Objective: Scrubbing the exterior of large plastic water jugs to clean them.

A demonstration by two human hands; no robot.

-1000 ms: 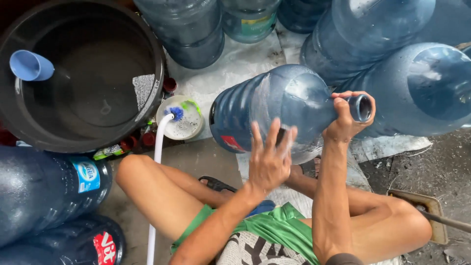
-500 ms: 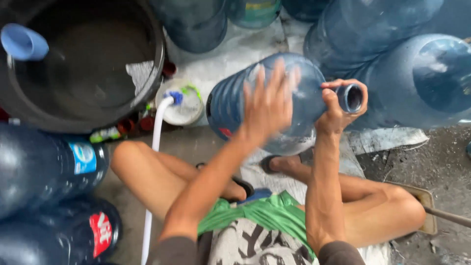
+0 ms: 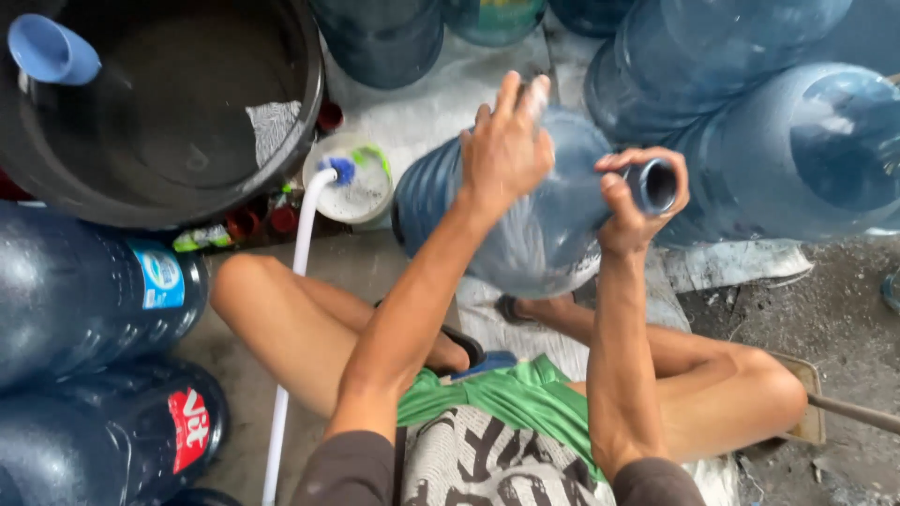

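The person sat cross-legged on the floor (image 3: 375, 272) with a large blue water jug (image 3: 544, 234) lying on its side above the lap, its neck turned to the person's right so the open mouth (image 3: 658, 186) could be reached. The right hand (image 3: 630, 201) was wrapped around that neck, fingers (image 3: 647, 155) curled shut over it, which steadied the jug and kept it from rolling. The left hand (image 3: 506, 145) lay flat on top of the jug's rounded body, its fingers straight and close together; it was blurred, so whether it pressed firmly or only brushed the surface could not be told. Just beside the jug's base sat a small white tub (image 3: 361, 192) with a white hose (image 3: 291, 309) leading into it, close enough to reach. A wide black basin (image 3: 291, 141) stood further left, a blue funnel (image 3: 52, 52) on its rim, and more blue jugs (image 3: 806, 141) were stacked around.
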